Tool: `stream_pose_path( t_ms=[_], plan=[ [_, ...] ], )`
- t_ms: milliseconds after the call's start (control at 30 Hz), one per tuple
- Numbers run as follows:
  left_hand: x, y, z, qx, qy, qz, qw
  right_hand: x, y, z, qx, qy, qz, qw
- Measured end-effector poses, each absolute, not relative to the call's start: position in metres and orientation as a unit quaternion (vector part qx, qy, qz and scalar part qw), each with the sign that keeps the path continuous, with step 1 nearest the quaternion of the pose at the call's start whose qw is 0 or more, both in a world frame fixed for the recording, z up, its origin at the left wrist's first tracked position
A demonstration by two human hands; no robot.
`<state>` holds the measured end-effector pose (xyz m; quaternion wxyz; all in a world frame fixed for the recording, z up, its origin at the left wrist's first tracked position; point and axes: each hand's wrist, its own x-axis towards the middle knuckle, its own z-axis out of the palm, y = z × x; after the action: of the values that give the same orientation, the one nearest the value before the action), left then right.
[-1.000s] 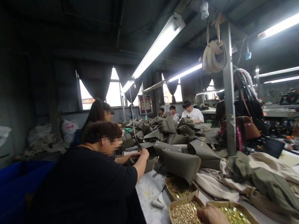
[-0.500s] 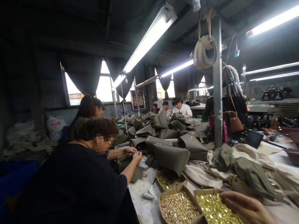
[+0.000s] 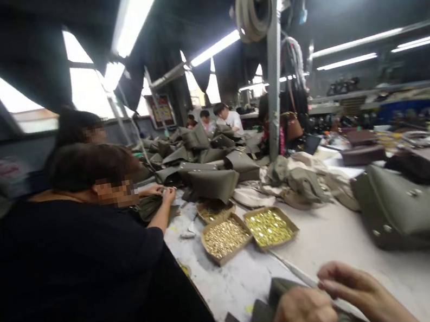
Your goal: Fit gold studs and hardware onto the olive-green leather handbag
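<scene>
At the bottom of the view, an olive-green leather bag piece (image 3: pixel 259 321) lies partly under my hands. My left hand (image 3: pixel 304 313) is curled into a fist on it and grips it; the fingertips are hidden. Close by on the right, my right hand (image 3: pixel 355 288) has its thumb and bent fingers drawn together over the same piece. Anything pinched there is too small to make out. Ahead of both hands stands a box of shiny yellow-gold metal parts (image 3: pixel 271 228). Left of it sits a box of small copper-gold parts (image 3: pixel 226 239), with a third box (image 3: pixel 213 211) behind.
A co-worker in black (image 3: pixel 91 258) leans over the table at left, hands on a dark piece. Olive bag pieces (image 3: pixel 210 181) are heaped beyond the boxes. Another olive bag (image 3: pixel 412 205) lies at right. A metal post (image 3: pixel 275 63) rises behind crumpled cloth straps (image 3: pixel 300 179).
My right hand has left the box of yellow-gold parts and come back beside my left hand. The left hand and the bag piece have come into view as the camera turned.
</scene>
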<state>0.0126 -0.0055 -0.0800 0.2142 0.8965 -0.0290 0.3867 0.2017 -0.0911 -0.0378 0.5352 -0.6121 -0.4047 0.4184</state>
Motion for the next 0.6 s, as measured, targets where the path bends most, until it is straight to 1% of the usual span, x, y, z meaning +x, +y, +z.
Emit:
stream_pose_path(
  t_ms=[67,167,300,500,600],
  plan=[
    [0.018,-0.008,-0.084,0.873,-0.061,0.415,0.247,0.199,-0.101,-0.026,-0.606,-0.405,0.421,0.539],
    [0.026,-0.003,-0.088,0.856,-0.076,0.472,0.196,0.197,-0.108,-0.02,-0.586,-0.405,0.448,0.54],
    [0.03,0.003,-0.088,0.845,-0.11,0.492,0.18,0.196,-0.116,-0.018,-0.581,-0.418,0.446,0.537],
    [0.027,-0.002,-0.086,0.846,-0.106,0.513,0.101,0.199,-0.127,-0.014,-0.588,-0.486,0.395,0.512],
    [0.03,-0.005,-0.084,0.845,-0.115,0.513,0.095,0.203,-0.13,-0.017,-0.586,-0.518,0.364,0.505]
  ],
)
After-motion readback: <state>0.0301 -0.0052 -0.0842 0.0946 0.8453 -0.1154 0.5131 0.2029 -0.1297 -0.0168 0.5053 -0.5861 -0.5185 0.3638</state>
